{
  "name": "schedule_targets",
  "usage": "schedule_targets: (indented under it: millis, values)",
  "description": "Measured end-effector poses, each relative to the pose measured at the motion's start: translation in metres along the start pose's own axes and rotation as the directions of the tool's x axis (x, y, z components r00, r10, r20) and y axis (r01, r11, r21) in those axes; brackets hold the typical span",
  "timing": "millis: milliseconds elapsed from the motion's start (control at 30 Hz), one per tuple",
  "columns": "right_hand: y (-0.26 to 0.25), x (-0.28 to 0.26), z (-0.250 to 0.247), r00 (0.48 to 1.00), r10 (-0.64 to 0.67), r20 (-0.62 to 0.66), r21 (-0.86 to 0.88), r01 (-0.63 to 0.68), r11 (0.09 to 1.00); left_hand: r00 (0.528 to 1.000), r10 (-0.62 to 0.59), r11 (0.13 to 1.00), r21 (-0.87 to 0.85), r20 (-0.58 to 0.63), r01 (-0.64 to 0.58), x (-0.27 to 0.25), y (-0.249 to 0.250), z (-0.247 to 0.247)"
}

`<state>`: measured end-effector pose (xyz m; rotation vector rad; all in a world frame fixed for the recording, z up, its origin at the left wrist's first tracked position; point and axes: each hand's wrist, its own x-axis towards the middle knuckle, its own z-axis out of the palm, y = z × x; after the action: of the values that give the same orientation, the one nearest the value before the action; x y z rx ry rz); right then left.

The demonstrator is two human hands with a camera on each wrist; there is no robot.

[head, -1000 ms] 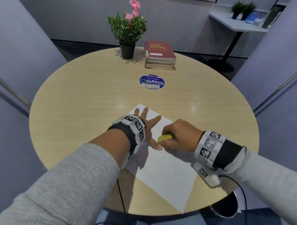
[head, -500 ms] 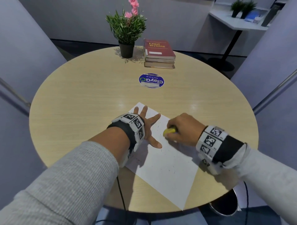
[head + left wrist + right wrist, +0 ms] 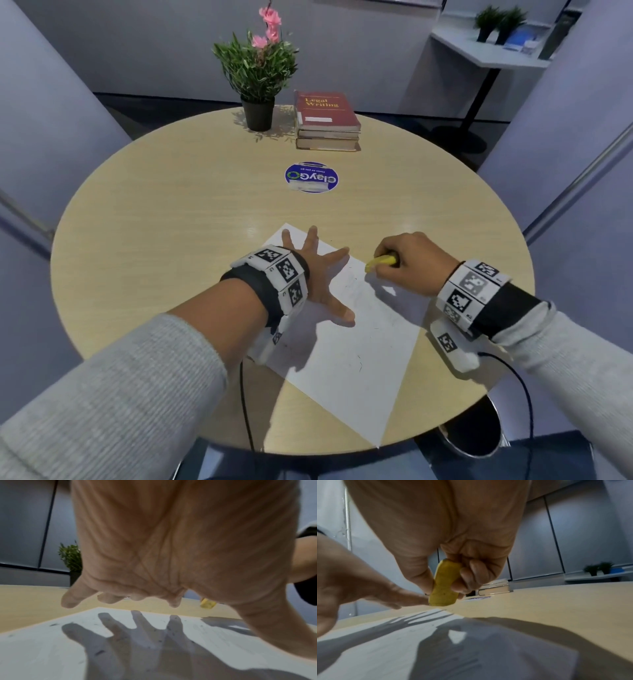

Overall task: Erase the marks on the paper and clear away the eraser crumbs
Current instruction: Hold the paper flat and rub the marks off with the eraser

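A white sheet of paper lies at an angle on the near part of the round wooden table. My left hand rests on its far corner with fingers spread flat, pinning it down. My right hand grips a yellow eraser at the paper's far right edge, its tip pointing down and left. The right wrist view shows the eraser pinched between thumb and curled fingers just above the sheet. Faint pencil marks and dark crumbs speckle the paper.
A potted plant with pink flowers and a stack of books stand at the table's far side. A round blue sticker lies in the middle. A cable hangs off the near edge.
My right hand has carried the eraser up and to the right, from beside my left thumb to the paper's far right edge. The left hand has stayed spread on the paper.
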<state>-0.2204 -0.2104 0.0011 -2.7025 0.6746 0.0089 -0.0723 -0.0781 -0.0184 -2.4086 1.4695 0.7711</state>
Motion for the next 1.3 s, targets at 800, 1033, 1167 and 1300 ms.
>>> schedule_targets:
  millis: [800, 1033, 1167, 1300]
  values:
    - [-0.026, 0.007, 0.019, 0.986, -0.106, 0.131, -0.081, 0.117, 0.99, 0.999, -0.052, 0.997, -0.061, -0.013, 0.051, 0.02, 0.004, 0.027]
    - [-0.035, -0.011, 0.03, 0.955, -0.194, 0.225, -0.068, 0.214, 0.975, 0.998, -0.053, 0.997, -0.055, -0.039, 0.051, 0.025, 0.004, 0.034]
    - [-0.01, 0.014, 0.013, 0.994, -0.072, 0.083, -0.116, 0.082, 0.99, 0.998, -0.051, 0.995, -0.082, 0.022, 0.053, 0.017, 0.006, 0.025]
    - [-0.03, -0.009, 0.029, 0.954, -0.201, 0.221, -0.084, 0.224, 0.971, 0.999, -0.052, 0.997, -0.05, -0.012, 0.051, 0.016, 0.007, 0.027]
